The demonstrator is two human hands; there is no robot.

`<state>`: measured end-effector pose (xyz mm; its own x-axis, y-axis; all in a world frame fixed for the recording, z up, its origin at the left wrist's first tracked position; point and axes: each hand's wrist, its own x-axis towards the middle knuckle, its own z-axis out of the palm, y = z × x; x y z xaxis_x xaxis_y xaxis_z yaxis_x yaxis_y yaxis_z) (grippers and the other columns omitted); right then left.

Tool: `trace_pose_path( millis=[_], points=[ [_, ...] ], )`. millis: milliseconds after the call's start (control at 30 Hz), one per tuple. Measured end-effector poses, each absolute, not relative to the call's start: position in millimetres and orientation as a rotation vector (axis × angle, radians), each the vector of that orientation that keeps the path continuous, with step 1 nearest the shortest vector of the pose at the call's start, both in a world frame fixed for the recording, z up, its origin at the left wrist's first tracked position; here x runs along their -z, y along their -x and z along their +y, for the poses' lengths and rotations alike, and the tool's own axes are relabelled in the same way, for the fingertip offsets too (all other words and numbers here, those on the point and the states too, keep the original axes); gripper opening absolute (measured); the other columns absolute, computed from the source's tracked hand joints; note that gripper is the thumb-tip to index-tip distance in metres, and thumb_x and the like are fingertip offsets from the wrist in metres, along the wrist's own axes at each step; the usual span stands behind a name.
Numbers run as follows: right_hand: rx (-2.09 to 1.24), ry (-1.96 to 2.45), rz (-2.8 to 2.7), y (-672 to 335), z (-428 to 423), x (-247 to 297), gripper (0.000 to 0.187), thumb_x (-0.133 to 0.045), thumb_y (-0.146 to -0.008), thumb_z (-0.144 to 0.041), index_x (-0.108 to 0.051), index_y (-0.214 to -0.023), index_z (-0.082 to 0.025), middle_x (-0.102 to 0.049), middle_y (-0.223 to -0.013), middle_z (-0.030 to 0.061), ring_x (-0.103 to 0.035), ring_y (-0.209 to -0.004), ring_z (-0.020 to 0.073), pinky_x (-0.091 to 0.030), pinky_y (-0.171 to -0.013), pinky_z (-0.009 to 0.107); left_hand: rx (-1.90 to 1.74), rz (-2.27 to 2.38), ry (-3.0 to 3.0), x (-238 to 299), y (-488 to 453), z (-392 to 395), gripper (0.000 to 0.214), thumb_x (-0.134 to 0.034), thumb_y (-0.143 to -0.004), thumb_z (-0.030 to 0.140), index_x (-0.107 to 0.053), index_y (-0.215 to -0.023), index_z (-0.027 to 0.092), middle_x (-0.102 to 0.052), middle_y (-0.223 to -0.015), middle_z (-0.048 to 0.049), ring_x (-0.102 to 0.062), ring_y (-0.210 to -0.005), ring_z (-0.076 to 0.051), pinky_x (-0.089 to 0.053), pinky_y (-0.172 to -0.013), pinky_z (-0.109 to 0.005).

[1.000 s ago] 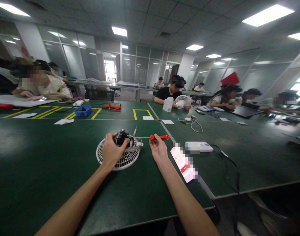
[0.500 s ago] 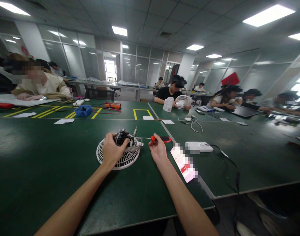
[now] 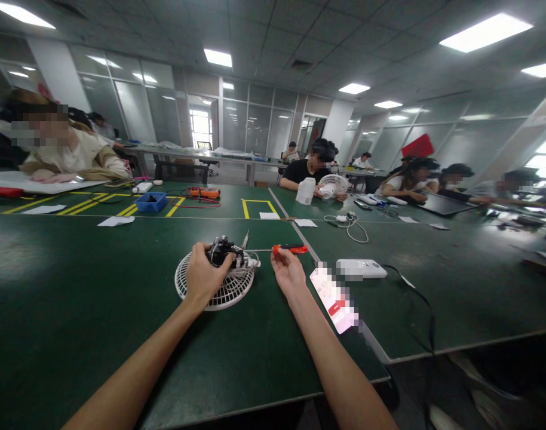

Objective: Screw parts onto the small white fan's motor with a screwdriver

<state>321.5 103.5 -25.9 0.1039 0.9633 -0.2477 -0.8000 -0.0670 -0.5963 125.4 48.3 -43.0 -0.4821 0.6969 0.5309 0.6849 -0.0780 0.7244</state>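
Nearest, on the green counter (image 3: pixel 237 358), a phone (image 3: pixel 330 301) with a lit screen lay just right of the person's right forearm. The left hand (image 3: pixel 204 272) had its fingers curled around a dark motor assembly (image 3: pixel 221 251), which sat on a round white fan grille (image 3: pixel 226 297) lying flat. The right hand (image 3: pixel 290 272) pinched the red-and-black handle of a screwdriver (image 3: pixel 295 248) between its fingers, the thin shaft pointing left towards the assembly; whether the tip touched it, I could not tell. Beyond the phone lay a white device (image 3: pixel 361 269) with a black cord (image 3: pixel 428 310). Farther off were a looped pale cable (image 3: pixel 358 230) to the right and, to the left, a blue tray (image 3: pixel 154 206) near an orange meter (image 3: pixel 205 192). Past these, 1 co-worker (image 3: pixel 295 172) in a black top held a white fan (image 3: pixel 333 181) beside a white container (image 3: pixel 305 191).
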Motion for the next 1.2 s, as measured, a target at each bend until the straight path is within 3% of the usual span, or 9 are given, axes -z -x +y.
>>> trace_pose_path(
  millis=[167,300,433,633,867,1067,1200],
  points=[
    [-1.5,0.712,-0.263,-320.2,100.2,22.4,0.039,-0.061,-0.062,0.006,-0.059,-0.088,-0.023,-0.075,-0.074,-0.0048,-0.075,-0.074,0.0126,-0.06,-0.071,0.022,-1.662,2.112,-1.586,42.6,-125.3,47.8,0.046,-0.074,-0.076,0.054,-0.053,-0.102,0.022,-0.062,-0.101,-0.0065,-0.064,-0.093,-0.027,-0.054,-0.088,-0.047],
    [-1.479,0.742,-0.283,-318.5,97.6,21.3,0.036,-0.068,-0.068,-0.002,-0.058,-0.094,-0.026,-0.073,-0.071,-0.0063,-0.072,-0.068,0.0128,-0.061,-0.069,0.025,-1.671,2.115,-1.614,44.0,-124.7,48.5,0.046,-0.074,-0.077,0.054,-0.053,-0.101,0.022,-0.061,-0.1,-0.0059,-0.065,-0.093,-0.026,-0.054,-0.088,-0.046],
    [-1.441,0.842,-0.32,-317.1,98.2,24.7,0.028,-0.081,-0.07,-0.016,-0.061,-0.088,-0.025,-0.068,-0.063,-0.0062,-0.064,-0.055,0.0118,-0.056,-0.057,0.022,-1.661,2.122,-1.624,44.5,-124.6,48.5,0.046,-0.074,-0.078,0.054,-0.052,-0.103,0.022,-0.062,-0.102,-0.0063,-0.065,-0.095,-0.026,-0.054,-0.089,-0.047],
    [-1.492,0.84,-0.321,-317.2,99.4,27.5,0.022,-0.081,-0.07,-0.007,-0.062,-0.071,-0.02,-0.068,-0.061,-0.0023,-0.064,-0.058,0.0102,-0.055,-0.056,0.018,-1.683,2.112,-1.628,44.2,-125.0,47.7,0.045,-0.073,-0.078,0.054,-0.052,-0.102,0.022,-0.061,-0.101,-0.0054,-0.065,-0.096,-0.027,-0.054,-0.089,-0.047],
    [-1.535,0.754,-0.249,-318.5,100.4,25.7,0.022,-0.08,-0.076,-0.01,-0.062,-0.078,-0.022,-0.074,-0.074,-0.0003,-0.072,-0.069,0.013,-0.061,-0.065,0.022,-1.664,2.115,-1.617,40.6,-126.2,46.1,0.043,-0.074,-0.078,0.052,-0.052,-0.101,0.022,-0.062,-0.102,-0.0059,-0.066,-0.096,-0.028,-0.055,-0.09,-0.049],
    [-1.471,0.829,-0.272,-318.6,101.4,27.0,0.022,-0.081,-0.079,-0.018,-0.063,-0.09,-0.025,-0.067,-0.062,-0.0059,-0.06,-0.049,0.0098,-0.054,-0.052,0.02,-1.638,2.127,-1.614,40.5,-126.3,46.1,0.046,-0.074,-0.078,0.052,-0.052,-0.105,0.022,-0.062,-0.104,-0.0073,-0.065,-0.098,-0.028,-0.055,-0.092,-0.049],
    [-1.482,0.783,-0.331,-320.6,102.7,27.4,0.024,-0.084,-0.073,-0.012,-0.065,-0.085,-0.022,-0.071,-0.068,-0.0036,-0.064,-0.056,0.0095,-0.055,-0.055,0.019,-1.647,2.133,-1.594,41.2,-125.5,45.8,0.045,-0.074,-0.078,0.052,-0.052,-0.104,0.022,-0.062,-0.103,-0.0069,-0.065,-0.097,-0.028,-0.055,-0.092,-0.049]
  ],
)
